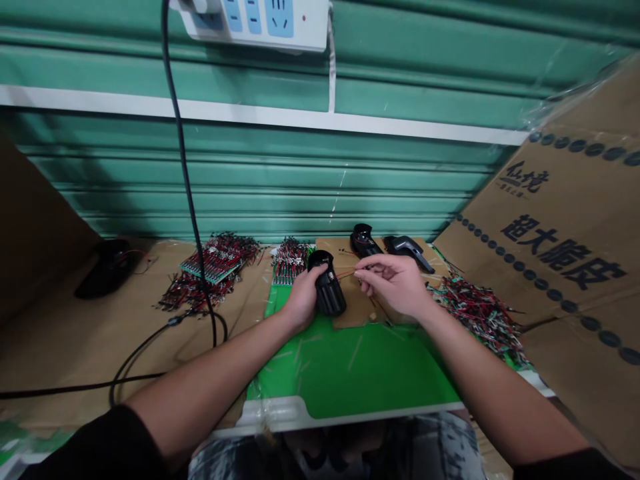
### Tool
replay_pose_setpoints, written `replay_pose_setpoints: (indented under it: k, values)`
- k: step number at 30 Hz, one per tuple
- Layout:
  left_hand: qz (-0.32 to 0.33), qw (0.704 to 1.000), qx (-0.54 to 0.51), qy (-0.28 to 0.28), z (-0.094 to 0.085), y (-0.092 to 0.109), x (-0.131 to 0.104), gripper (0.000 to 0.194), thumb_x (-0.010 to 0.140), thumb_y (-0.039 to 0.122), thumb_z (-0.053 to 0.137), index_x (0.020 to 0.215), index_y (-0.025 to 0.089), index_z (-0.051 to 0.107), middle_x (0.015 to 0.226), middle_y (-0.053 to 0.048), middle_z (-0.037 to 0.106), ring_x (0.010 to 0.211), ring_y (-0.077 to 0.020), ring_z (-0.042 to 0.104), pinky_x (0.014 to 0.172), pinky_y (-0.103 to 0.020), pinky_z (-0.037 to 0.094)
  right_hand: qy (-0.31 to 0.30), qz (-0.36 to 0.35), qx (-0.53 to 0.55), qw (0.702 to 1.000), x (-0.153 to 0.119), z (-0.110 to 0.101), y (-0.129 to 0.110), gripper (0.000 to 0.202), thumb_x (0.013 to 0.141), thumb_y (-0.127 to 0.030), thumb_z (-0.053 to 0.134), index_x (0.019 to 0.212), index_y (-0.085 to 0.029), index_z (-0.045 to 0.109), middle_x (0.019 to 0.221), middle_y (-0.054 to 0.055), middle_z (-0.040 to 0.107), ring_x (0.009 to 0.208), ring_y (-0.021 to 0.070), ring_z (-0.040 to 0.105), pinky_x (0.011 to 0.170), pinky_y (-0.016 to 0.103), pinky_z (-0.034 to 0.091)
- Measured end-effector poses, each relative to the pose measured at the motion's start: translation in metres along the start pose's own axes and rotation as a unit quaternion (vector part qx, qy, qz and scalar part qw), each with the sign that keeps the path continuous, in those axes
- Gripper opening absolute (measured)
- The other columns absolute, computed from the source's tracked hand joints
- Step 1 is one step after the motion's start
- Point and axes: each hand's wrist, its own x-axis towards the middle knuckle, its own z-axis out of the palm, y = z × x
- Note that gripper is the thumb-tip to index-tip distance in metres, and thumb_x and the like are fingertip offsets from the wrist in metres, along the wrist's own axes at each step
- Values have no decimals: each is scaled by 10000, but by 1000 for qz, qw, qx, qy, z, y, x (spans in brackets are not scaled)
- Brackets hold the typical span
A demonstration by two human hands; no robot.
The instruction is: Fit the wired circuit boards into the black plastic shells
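Note:
My left hand (303, 299) is wrapped round a black plastic housing (330, 293), tilted above the green board (370, 373). Thin red and black wires (345, 274) run from the housing's upper part toward my right hand (387, 280). The thumb and fingers of that hand are pinched together on the wires; their far ends are hidden. Just beyond my hands, another black housing (367, 241) and a black and grey handle-shaped housing (409, 252) lie on a piece of cardboard (353, 310).
Heaps of small wired parts lie left (220, 260) and right (480, 317), with a smaller bunch (290, 260) between. A black cable (183, 153) hangs at left near a dark housing (107, 267). A power strip (260, 23) is on the green wall; a cardboard box (570, 267) stands right.

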Motion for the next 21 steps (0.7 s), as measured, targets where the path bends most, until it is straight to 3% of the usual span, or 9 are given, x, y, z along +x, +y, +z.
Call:
replay_pose_setpoints:
  k: [3,7,12,16,21]
  values:
    - [-17,999,0,-36,1,4,-7,410,622,443,870,854,142,716,779,-53,725,685,-181,649,666,-295,493,25,11,3,1000,4,-2,2,392,854,-522,818,997,-163,752,630,31,705,505,165,643,513,290,551]
    - [-4,997,22,-74,-1,3,-11,367,561,278,881,856,141,712,818,-60,734,719,-178,646,699,-293,484,36,0,-28,999,5,-5,6,351,895,-518,774,958,-173,753,652,36,709,520,169,639,520,297,537]
    - [38,988,107,-105,-3,-1,-10,375,528,166,838,877,163,700,819,-9,705,761,-174,618,774,-296,473,60,-104,-157,980,2,-3,4,214,970,-411,706,914,-213,768,884,69,755,738,205,680,662,336,541]
    - [44,978,150,-140,-1,-2,-12,323,565,186,821,863,177,697,801,16,663,814,-189,596,795,-295,460,28,-168,-190,967,1,3,-1,165,1015,-340,657,934,-226,745,945,74,736,898,239,671,830,396,536]
    - [44,972,155,-172,1,-4,-13,306,608,218,802,904,180,734,852,9,671,875,-210,586,831,-308,449,10,-187,-206,960,-1,8,-1,125,1015,-309,669,946,-232,739,928,66,698,916,239,636,854,401,505]
